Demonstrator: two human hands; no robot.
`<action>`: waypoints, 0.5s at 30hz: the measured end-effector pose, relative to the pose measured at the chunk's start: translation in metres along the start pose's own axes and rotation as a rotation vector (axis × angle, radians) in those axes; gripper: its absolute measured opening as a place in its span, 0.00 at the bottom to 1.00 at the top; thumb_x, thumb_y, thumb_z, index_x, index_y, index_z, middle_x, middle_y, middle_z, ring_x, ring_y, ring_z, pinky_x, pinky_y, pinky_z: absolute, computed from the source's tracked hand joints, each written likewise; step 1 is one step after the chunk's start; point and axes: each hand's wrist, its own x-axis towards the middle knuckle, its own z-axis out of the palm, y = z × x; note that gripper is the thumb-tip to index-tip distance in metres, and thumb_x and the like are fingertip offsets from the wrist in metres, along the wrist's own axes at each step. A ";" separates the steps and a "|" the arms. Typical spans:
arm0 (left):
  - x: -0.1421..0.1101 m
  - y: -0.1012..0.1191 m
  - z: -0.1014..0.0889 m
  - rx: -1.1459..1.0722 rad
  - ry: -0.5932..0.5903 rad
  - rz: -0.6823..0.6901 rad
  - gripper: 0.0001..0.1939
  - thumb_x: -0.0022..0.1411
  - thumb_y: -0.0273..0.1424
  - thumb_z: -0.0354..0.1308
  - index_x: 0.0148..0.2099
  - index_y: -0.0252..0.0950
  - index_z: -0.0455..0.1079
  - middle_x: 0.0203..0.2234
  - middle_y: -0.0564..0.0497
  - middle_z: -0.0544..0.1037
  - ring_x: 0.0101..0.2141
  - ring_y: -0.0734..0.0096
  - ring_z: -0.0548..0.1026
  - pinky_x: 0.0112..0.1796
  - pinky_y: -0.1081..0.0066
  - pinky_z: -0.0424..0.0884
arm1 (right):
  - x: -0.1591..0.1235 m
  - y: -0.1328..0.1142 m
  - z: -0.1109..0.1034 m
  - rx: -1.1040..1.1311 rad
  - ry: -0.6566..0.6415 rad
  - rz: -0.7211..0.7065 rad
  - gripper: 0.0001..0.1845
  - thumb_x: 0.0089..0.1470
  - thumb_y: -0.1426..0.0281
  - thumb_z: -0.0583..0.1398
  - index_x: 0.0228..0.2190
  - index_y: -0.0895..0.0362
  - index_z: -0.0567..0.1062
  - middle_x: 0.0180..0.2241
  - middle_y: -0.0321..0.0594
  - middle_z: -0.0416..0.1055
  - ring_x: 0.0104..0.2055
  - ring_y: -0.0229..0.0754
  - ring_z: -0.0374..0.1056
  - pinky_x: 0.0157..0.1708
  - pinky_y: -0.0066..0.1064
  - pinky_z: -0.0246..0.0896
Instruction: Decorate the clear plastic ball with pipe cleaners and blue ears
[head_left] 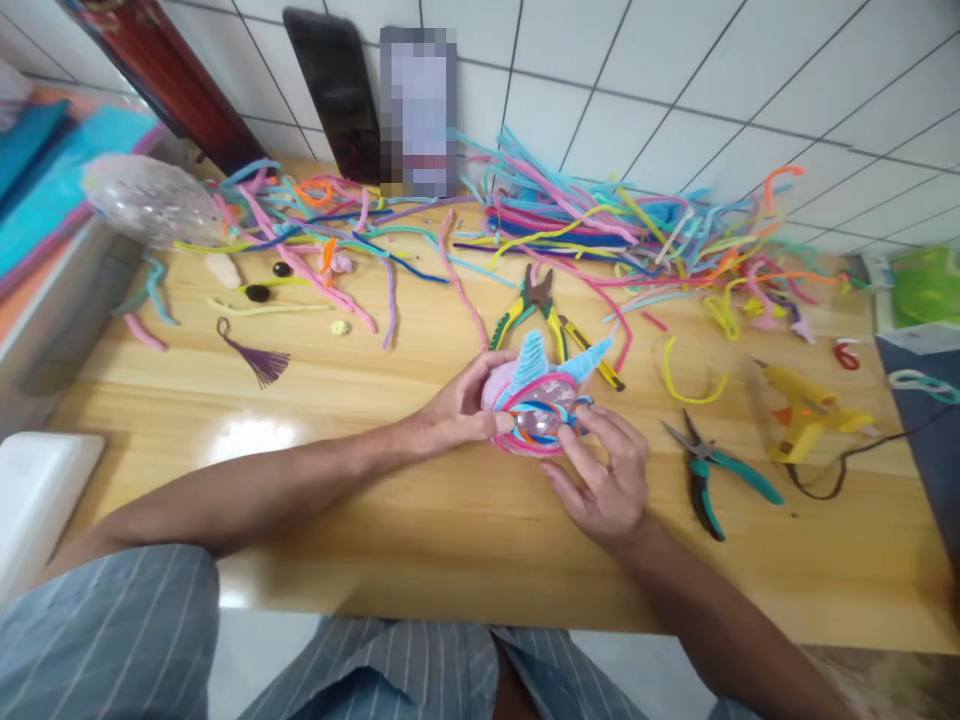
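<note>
1. The round pink-and-clear craft piece with light-blue fuzzy ears sits between both hands, over the pale wooden table.
2. Left hand: clamped on its left side, thumb across the front.
3. Right hand: fingertips at its right edge—whether pinching, I cannot tell.
4. Likely step: fitting the front trim; next calls for steady left support—and light, precise right-hand pressure.

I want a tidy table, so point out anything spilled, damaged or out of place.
Nothing looks spilled or clearly damaged. The pipe cleaners look messy: a tangled jumble along the tiled wall, with a loose yellow piece near the teal-handled pliers.
</note>
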 end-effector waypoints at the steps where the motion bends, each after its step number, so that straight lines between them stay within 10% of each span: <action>1: 0.000 0.000 0.000 0.011 -0.009 0.008 0.42 0.62 0.47 0.79 0.70 0.42 0.67 0.69 0.40 0.75 0.68 0.43 0.75 0.68 0.49 0.72 | -0.001 0.000 0.000 0.000 0.001 -0.004 0.32 0.68 0.68 0.69 0.69 0.55 0.73 0.59 0.54 0.78 0.62 0.55 0.77 0.57 0.50 0.81; 15: 0.018 -0.012 0.000 0.078 0.066 0.216 0.45 0.57 0.52 0.80 0.68 0.38 0.69 0.66 0.39 0.79 0.68 0.41 0.75 0.68 0.49 0.73 | -0.002 0.012 0.017 -0.114 0.059 -0.068 0.44 0.70 0.63 0.67 0.79 0.46 0.59 0.65 0.54 0.76 0.63 0.59 0.77 0.58 0.56 0.79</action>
